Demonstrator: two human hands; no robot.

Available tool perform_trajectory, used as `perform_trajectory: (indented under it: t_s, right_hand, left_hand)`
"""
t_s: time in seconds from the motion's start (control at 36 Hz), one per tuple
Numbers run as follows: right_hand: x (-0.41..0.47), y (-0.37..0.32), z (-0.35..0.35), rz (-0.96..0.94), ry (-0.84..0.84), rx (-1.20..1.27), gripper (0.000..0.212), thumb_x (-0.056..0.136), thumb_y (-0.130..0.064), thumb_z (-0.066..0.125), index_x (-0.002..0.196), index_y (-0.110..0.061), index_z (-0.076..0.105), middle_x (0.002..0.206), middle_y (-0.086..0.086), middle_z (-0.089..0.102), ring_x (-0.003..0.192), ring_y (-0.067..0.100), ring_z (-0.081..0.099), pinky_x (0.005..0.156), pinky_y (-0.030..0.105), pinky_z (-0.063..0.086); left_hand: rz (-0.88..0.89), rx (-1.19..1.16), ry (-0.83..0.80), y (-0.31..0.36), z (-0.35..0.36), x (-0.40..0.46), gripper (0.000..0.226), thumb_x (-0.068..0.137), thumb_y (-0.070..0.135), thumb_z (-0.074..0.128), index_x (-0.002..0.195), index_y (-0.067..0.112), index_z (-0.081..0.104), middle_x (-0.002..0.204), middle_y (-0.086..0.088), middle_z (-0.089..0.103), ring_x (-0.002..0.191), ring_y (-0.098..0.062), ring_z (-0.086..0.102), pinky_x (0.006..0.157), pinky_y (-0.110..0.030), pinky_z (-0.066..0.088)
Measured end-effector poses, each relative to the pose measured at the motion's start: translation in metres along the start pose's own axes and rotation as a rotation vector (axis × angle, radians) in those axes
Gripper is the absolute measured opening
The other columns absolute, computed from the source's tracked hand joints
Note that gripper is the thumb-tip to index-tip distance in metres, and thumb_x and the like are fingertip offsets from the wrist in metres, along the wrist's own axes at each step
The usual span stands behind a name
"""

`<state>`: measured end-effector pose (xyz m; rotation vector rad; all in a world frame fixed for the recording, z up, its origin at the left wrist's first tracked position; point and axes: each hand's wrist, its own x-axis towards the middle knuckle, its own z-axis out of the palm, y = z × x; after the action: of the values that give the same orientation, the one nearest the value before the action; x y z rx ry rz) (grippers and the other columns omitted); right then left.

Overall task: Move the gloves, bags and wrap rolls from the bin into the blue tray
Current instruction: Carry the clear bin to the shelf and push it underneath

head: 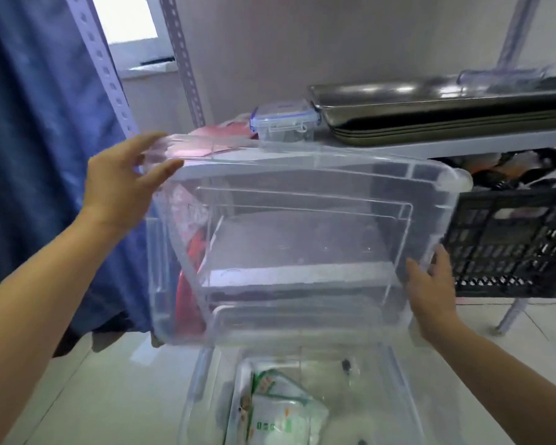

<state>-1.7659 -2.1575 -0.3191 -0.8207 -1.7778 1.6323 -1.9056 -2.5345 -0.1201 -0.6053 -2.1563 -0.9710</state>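
Both my hands hold a large clear plastic lid (pixel 296 239), raised and tilted in front of me. My left hand (pixel 126 184) grips its upper left edge. My right hand (pixel 430 284) grips its lower right edge. Below it on the floor stands the clear bin (pixel 203 390), uncovered. Inside lie green-and-white plastic packets (pixel 280 412) and a small dark item (pixel 345 364). No blue tray is in view.
A shelf behind the lid carries stacked metal trays (pixel 430 120) and a small clear clip-lock box (pixel 283 123). A black slatted crate (pixel 511 245) sits under it on the right. A blue curtain (pixel 29 155) hangs at left. Something red (pixel 193 252) shows behind the lid.
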Motion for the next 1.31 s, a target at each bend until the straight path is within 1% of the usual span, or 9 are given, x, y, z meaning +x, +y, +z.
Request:
perform_trajectory:
  t_s: [0.08,0.17,0.31,0.47,0.58,0.75,0.89,0.97,1.31]
  right_hand:
    - [0.006,-0.004,-0.013,0.028,-0.059,-0.172,0.044,0.089,-0.018,0.06,0.129,-0.034,0.057,0.098,0.013,0.071,0.083,0.036,0.067,0.071,0.047,0.057]
    - [0.013,-0.005,-0.022,0.071,-0.155,-0.316,0.035,0.081,-0.017,0.068,0.112,-0.035,0.067,0.08,0.013,0.074,0.076,0.04,0.069,0.068,0.051,0.059]
    - [0.024,0.016,-0.029,0.095,-0.196,-0.565,0.031,0.076,-0.022,0.068,0.107,-0.028,0.069,0.085,0.01,0.072,0.08,0.035,0.069,0.072,0.05,0.061]
    - [0.022,0.08,-0.033,0.285,-0.218,-0.724,0.046,0.084,-0.016,0.064,0.129,-0.024,0.06,0.104,0.02,0.067,0.088,0.039,0.068,0.06,0.039,0.056]
    - [0.021,0.116,-0.029,0.345,-0.219,-0.807,0.049,0.084,-0.017,0.066,0.131,-0.025,0.057,0.106,0.02,0.068,0.086,0.04,0.069,0.066,0.042,0.06]
    - [0.029,0.128,-0.001,0.309,-0.235,-0.881,0.048,0.084,-0.018,0.068,0.131,-0.022,0.059,0.112,0.013,0.068,0.089,0.035,0.068,0.068,0.034,0.054]
    - [0.014,0.142,0.022,0.248,-0.326,-0.998,0.056,0.083,-0.014,0.059,0.138,-0.023,0.052,0.132,0.01,0.06,0.112,0.034,0.06,0.095,0.04,0.051]
    - [0.007,0.149,0.021,0.222,-0.321,-1.033,0.057,0.085,-0.014,0.059,0.141,-0.023,0.051,0.132,0.009,0.061,0.117,0.033,0.058,0.099,0.039,0.046]
    - [-0.008,0.167,0.006,0.128,-0.329,-1.076,0.047,0.088,-0.022,0.062,0.135,-0.023,0.059,0.126,0.012,0.067,0.112,0.038,0.062,0.096,0.042,0.047]
  left_hand:
    - [-0.197,-0.005,-0.064,-0.021,0.009,-0.005,0.04,0.086,0.033,0.076,0.124,0.023,0.069,0.105,-0.008,0.073,0.085,-0.017,0.068,0.085,-0.047,0.06]
    - [-0.319,0.067,-0.077,-0.04,0.023,-0.017,0.038,0.086,0.032,0.075,0.122,0.022,0.07,0.11,-0.011,0.073,0.091,-0.024,0.067,0.091,-0.041,0.055]
    - [-0.505,0.009,-0.245,-0.073,0.059,-0.049,0.049,0.083,0.019,0.078,0.131,0.025,0.064,0.13,-0.01,0.065,0.105,-0.019,0.061,0.079,-0.029,0.048]
    - [-0.831,-0.157,-0.794,-0.123,0.099,-0.128,0.085,0.082,0.0,0.075,0.148,0.039,0.039,0.129,-0.026,0.054,0.096,-0.03,0.056,0.079,-0.048,0.053]
    - [-1.005,-0.341,-0.913,-0.162,0.116,-0.171,0.089,0.083,-0.01,0.07,0.145,0.046,0.038,0.138,-0.017,0.047,0.104,-0.038,0.062,0.064,-0.045,0.06]
    - [-0.917,-0.217,-0.781,-0.196,0.148,-0.18,0.078,0.087,0.007,0.073,0.148,0.04,0.037,0.153,-0.013,0.04,0.128,-0.036,0.049,0.105,-0.057,0.045]
    - [-0.558,0.371,-1.197,-0.184,0.188,-0.233,0.078,0.097,0.051,0.053,0.159,0.036,0.008,0.168,-0.009,0.002,0.152,-0.039,0.007,0.122,-0.051,0.012]
    - [-0.518,0.51,-1.194,-0.178,0.196,-0.267,0.073,0.099,0.06,0.032,0.155,0.044,-0.011,0.168,0.0,-0.012,0.151,-0.039,-0.014,0.12,-0.061,0.009]
    - [-0.485,0.627,-1.287,-0.175,0.172,-0.297,0.081,0.09,0.076,0.022,0.152,0.044,-0.019,0.167,0.0,-0.017,0.152,-0.038,-0.014,0.114,-0.064,0.023]
